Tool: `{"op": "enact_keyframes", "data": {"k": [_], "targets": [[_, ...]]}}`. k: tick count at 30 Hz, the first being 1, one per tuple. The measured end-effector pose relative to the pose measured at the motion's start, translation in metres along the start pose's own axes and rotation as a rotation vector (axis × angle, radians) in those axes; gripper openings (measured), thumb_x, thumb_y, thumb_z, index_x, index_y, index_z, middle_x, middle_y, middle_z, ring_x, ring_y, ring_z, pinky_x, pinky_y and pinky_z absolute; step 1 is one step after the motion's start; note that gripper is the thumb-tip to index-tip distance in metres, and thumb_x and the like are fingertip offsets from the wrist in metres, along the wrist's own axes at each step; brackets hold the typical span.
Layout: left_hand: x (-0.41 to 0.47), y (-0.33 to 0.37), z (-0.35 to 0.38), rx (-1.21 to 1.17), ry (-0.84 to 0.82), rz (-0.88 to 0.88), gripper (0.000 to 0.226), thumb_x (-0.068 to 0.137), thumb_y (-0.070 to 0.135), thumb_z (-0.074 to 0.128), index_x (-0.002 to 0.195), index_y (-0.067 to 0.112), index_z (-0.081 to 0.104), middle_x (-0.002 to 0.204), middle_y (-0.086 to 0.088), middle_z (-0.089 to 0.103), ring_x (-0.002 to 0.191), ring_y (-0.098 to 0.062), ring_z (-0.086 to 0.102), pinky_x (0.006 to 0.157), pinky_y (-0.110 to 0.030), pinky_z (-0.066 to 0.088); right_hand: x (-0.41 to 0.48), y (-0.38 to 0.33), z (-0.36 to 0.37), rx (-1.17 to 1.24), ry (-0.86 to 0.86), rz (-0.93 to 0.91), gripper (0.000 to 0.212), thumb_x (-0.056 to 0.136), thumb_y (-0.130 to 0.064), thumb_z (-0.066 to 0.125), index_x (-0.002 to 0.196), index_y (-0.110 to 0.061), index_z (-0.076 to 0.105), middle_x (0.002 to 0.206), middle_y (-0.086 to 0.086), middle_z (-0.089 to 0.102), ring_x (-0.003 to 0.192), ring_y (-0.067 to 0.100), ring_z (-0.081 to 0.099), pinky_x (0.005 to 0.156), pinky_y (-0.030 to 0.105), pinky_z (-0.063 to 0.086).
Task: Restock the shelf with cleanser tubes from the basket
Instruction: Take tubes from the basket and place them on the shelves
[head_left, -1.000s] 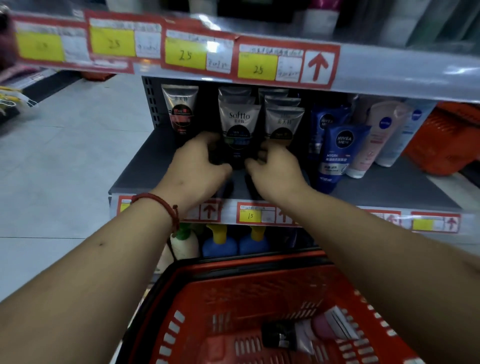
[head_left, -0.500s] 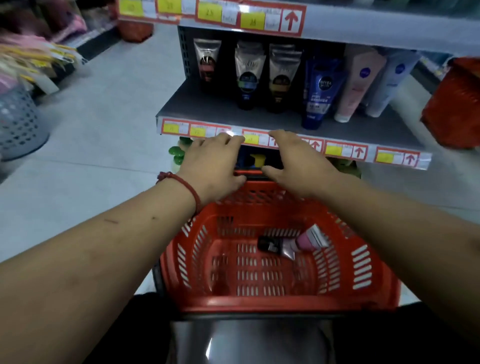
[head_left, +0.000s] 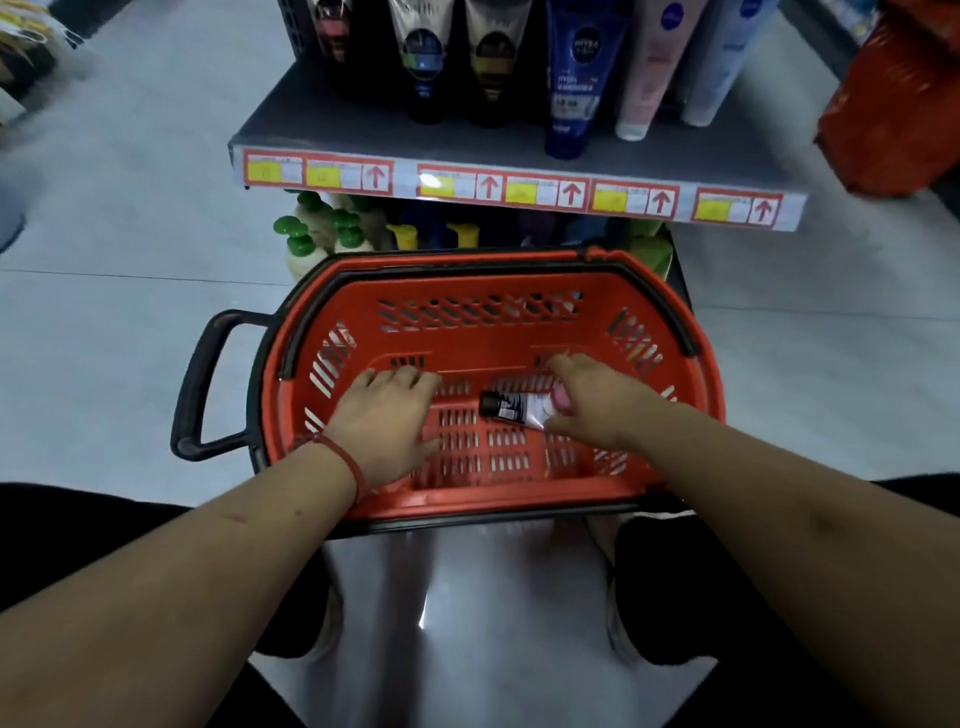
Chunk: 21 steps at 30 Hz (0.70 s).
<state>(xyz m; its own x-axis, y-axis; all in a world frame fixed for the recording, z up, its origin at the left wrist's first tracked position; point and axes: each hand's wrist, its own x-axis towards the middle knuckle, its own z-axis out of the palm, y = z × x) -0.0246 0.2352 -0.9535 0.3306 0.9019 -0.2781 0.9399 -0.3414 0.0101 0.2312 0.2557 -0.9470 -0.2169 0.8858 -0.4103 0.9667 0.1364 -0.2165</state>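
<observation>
Black-capped tube (head_left: 519, 408) lies flat — inside the red basket (head_left: 470, 500).

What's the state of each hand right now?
Left hand: open, holding nothing, inside the red basket.
Right hand: at the cleanser tube; grip cannot be told.

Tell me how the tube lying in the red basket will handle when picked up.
The tube looks small beside the right hand, so likely light. Lying sideways with a round black cap, it might roll on the basket floor.

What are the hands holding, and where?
The left hand holds nothing. The right hand touches the tube at its pink end in the basket; a real grip cannot be told.
</observation>
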Motion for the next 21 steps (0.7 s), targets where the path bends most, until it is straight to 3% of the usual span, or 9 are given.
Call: {"op": "enact_keyframes", "data": {"k": [3, 9, 15, 21], "targets": [[0.009, 0.003, 0.014, 0.007, -0.080, -0.003, 0.076, 0.090, 0.056, 0.061, 0.152, 0.021, 0.033, 0.150, -0.007, 0.046, 0.136, -0.030, 0.047, 0.117, -0.043, 0.029, 0.004, 0.024, 0.011, -0.026, -0.040, 0.031, 0.068, 0.087, -0.040, 0.075, 0.140, -0.013, 0.044, 0.137, 0.012, 0.052, 0.120, 0.032, 0.057, 0.099, 0.042, 0.050], [0.052, 0.024, 0.030, -0.011, -0.071, 0.083, 0.065, 0.093, 0.050, 0.058, 0.147, 0.018, 0.038, 0.143, -0.009, 0.051, 0.131, -0.031, 0.050, 0.109, -0.040, 0.036, 0.031, 0.050, 0.025, -0.075, -0.117, 0.063, 0.069, 0.087, -0.029, 0.074, 0.146, -0.014, 0.041, 0.147, 0.012, 0.047, 0.129, 0.031, 0.052, 0.105, 0.039, 0.046], [0.118, 0.045, 0.068, 0.007, -0.199, 0.167, 0.054, 0.095, 0.027, 0.056, 0.145, 0.017, 0.040, 0.138, -0.009, 0.049, 0.125, -0.034, 0.053, 0.101, -0.045, 0.042, 0.099, 0.054, 0.056, -0.236, -0.213, -0.006, 0.049, 0.092, -0.013, 0.063, 0.139, -0.012, 0.051, 0.139, 0.009, 0.057, 0.123, 0.027, 0.059, 0.102, 0.040, 0.051], [0.191, 0.058, 0.126, 0.058, -0.207, 0.242, 0.048, 0.098, 0.023, 0.049, 0.146, 0.017, 0.043, 0.146, -0.012, 0.045, 0.134, -0.034, 0.045, 0.106, -0.043, 0.038, 0.163, 0.065, 0.089, -0.497, -0.167, -0.063, 0.036, 0.097, -0.020, 0.055, 0.130, -0.010, 0.062, 0.139, 0.012, 0.058, 0.129, 0.030, 0.053, 0.108, 0.041, 0.042]]}}
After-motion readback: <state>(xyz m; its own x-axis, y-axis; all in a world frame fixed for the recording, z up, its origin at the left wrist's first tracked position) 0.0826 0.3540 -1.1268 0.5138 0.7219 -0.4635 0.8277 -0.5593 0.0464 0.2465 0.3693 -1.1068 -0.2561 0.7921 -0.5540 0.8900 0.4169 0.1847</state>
